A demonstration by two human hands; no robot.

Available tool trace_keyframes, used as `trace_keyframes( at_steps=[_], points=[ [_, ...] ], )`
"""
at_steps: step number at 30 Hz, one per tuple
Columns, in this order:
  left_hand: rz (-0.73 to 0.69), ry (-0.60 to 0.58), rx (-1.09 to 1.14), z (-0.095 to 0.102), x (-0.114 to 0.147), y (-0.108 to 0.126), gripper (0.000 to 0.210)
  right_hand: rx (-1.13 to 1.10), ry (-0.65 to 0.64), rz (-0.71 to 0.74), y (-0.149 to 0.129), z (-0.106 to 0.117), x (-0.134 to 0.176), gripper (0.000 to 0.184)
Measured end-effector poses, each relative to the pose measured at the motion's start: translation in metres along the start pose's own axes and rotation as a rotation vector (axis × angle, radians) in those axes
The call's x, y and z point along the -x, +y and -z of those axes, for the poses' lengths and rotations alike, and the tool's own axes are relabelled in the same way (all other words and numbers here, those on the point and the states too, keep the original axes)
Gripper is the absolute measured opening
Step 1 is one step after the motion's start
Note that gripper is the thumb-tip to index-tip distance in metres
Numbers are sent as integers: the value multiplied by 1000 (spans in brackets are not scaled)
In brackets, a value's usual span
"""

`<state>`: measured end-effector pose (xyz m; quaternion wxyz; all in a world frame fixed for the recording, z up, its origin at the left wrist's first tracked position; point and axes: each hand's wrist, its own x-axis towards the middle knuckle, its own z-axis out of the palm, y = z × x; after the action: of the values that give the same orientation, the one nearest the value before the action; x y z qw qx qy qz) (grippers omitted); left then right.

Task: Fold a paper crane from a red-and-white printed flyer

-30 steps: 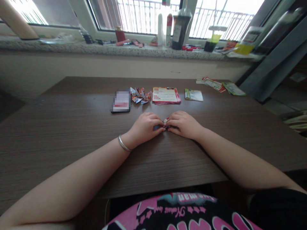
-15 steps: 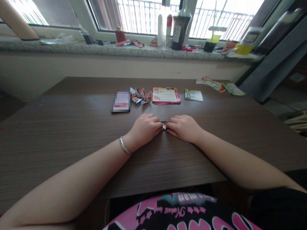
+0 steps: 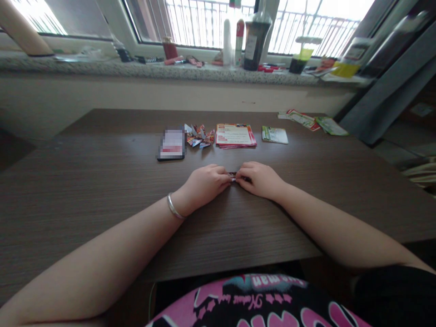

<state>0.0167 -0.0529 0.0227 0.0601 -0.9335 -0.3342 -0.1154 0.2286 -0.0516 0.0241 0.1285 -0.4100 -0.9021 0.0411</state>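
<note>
Between my two hands lies a small folded piece of printed paper, low over the table and mostly hidden by my fingers. My left hand, with a silver bangle at the wrist, pinches its left end. At the other end my right hand has its fingers closed on the paper. Beyond them sit several folded paper pieces with pointed tips. To their right is a stack of printed sheets, then a smaller green-and-white stack.
A dark-edged device with a blurred screen lies left of the folded pieces on the brown table. More printed slips are at the far right. Bottles, including a dark one, line the stone windowsill.
The paper between my hands shows as a narrower strip, with less of its white part visible. My right hand has shifted slightly up, and my left hand slightly left.
</note>
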Motion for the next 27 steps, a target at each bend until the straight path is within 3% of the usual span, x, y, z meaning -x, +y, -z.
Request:
trace_keyframes(
  at_steps=[5, 12, 27],
  points=[
    [-4, -7, 13, 0, 0, -4, 22, -139, -24, -133, 6, -3, -3, 19],
    [-109, -30, -17, 7, 0, -6, 23, -161, -91, -300, 9, -2, -5, 28],
    [-158, -27, -182, 6, 3, -5, 27, -5, -123, -291, 7, 0, -7, 25]
  ],
)
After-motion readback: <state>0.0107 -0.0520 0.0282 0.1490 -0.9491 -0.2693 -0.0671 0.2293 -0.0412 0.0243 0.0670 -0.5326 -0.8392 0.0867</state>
